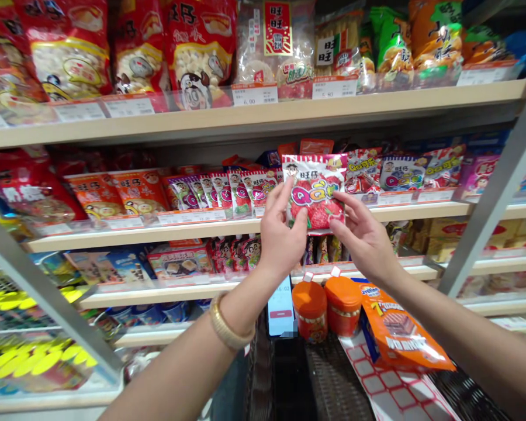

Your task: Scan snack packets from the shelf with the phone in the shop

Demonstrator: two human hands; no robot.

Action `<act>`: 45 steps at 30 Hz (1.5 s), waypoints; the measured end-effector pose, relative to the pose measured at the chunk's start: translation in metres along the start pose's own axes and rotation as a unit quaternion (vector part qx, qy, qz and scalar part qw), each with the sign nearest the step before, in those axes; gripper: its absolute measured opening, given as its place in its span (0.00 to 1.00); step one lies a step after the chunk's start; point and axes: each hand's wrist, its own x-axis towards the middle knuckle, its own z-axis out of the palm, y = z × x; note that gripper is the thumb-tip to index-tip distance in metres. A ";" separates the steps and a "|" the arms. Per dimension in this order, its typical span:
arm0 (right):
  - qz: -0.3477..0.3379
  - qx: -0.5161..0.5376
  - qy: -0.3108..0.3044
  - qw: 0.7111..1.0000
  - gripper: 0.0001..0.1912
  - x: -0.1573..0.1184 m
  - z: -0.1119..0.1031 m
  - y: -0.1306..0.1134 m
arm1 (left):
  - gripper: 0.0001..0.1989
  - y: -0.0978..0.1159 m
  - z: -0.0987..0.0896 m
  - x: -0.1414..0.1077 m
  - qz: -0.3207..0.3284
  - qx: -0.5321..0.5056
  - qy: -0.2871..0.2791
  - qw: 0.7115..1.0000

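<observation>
Both hands hold up a small red and white bag of gummy candy [318,202] in front of the middle shelf, its printed front facing me. My left hand [284,228] grips the bag's left side, thumb on the front. On the bag's lower right, the thumb and fingers of my right hand [368,237] press against it. Below the hands stand two orange-lidded jars [310,321] and an orange Ovaltine pack [405,327]. A phone [282,307] with a lit screen lies left of the jars.
Store shelves [263,117] full of snack bags cross the view, with price tags along their edges. Similar gummy bags [263,190] stand in a row behind my hands. Grey posts [486,199] frame both sides. Yellow-lidded tubs [44,362] sit at lower left. A dark woven basket [333,380] is below.
</observation>
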 end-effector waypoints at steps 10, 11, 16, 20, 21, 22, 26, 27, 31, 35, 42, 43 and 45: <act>0.181 0.078 0.030 0.980 0.30 -0.076 -0.017 0.072 | 0.25 -0.045 0.054 -0.110 -0.310 -0.240 -0.031 0.919; 0.187 0.075 0.029 0.979 0.31 -0.079 -0.017 0.079 | 0.25 -0.049 0.055 -0.113 -0.324 -0.252 -0.032 0.911; 0.211 0.095 0.002 0.973 0.36 -0.090 -0.015 0.094 | 0.31 -0.059 0.053 -0.119 -0.352 -0.302 -0.047 0.884; 0.199 0.107 -0.012 0.974 0.41 -0.093 -0.015 0.097 | 0.33 -0.060 0.050 -0.120 -0.353 -0.295 -0.067 0.885; 0.197 0.110 -0.013 0.974 0.42 -0.094 -0.015 0.097 | 0.33 -0.060 0.050 -0.121 -0.353 -0.294 -0.072 0.885; 0.197 0.114 -0.014 0.974 0.43 -0.094 -0.015 0.096 | 0.34 -0.060 0.050 -0.121 -0.353 -0.296 -0.077 0.884; 0.209 0.136 -0.011 0.968 0.42 -0.095 -0.014 0.095 | 0.39 -0.059 0.050 -0.123 -0.352 -0.308 -0.081 0.880; 0.211 0.140 -0.010 0.967 0.41 -0.095 -0.014 0.095 | 0.39 -0.059 0.050 -0.123 -0.351 -0.311 -0.080 0.880; 0.215 0.130 -0.001 0.968 0.39 -0.096 -0.014 0.095 | 0.40 -0.058 0.049 -0.124 -0.354 -0.313 -0.081 0.878; 0.214 0.115 0.002 0.970 0.39 -0.097 -0.013 0.095 | 0.40 -0.058 0.049 -0.124 -0.351 -0.313 -0.080 0.879; 0.205 0.097 0.000 0.974 0.38 -0.097 -0.014 0.096 | 0.40 -0.065 0.050 -0.126 -0.333 -0.309 -0.094 0.886; 0.201 0.098 -0.001 0.975 0.38 -0.097 -0.014 0.096 | 0.40 -0.066 0.050 -0.126 -0.330 -0.307 -0.095 0.888; 0.192 0.101 -0.005 0.976 0.38 -0.097 -0.014 0.096 | 0.40 -0.067 0.050 -0.126 -0.326 -0.311 -0.097 0.887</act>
